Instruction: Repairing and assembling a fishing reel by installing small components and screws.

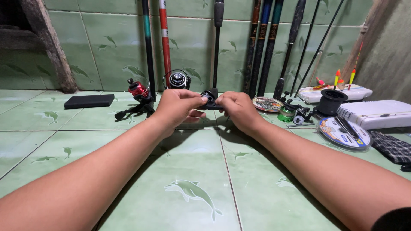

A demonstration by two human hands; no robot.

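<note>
Both hands out in front, meeting over the green tiled floor [201, 171]. Left hand [177, 107] curled, fingertips pinched on the near-left side of a small black reel part [210, 100]. Right hand [237, 109] closed on the same piece from the right, thumb and forefinger on top. Held between the two, slightly closer to the left fingertips, clear of the floor, right at the foot of a black rod [217, 47] standing against the wall. Long axis of the piece roughly left to right, hand to hand; exact form mostly hidden by fingers, only a dark, blocky, matte body showing, perhaps a reel seat or foot.

Further out on the left: a red and black spinning reel [138, 90] on its stand, a silver and black reel [177, 80] behind it, a flat black case [89, 101] lying well apart. On the right: a round line spool with colourful label [267, 104], a green spool [285, 114], a small black reel [302, 115], a black empty spool [330, 100], a large flat disc of line [343, 132], white tackle boxes [376, 113] with bright floats [344, 79] above, a checked cloth [391, 147] at the edge. More rods [265, 42] leaning on the dolphin-patterned wall tiles [107, 42].
</note>
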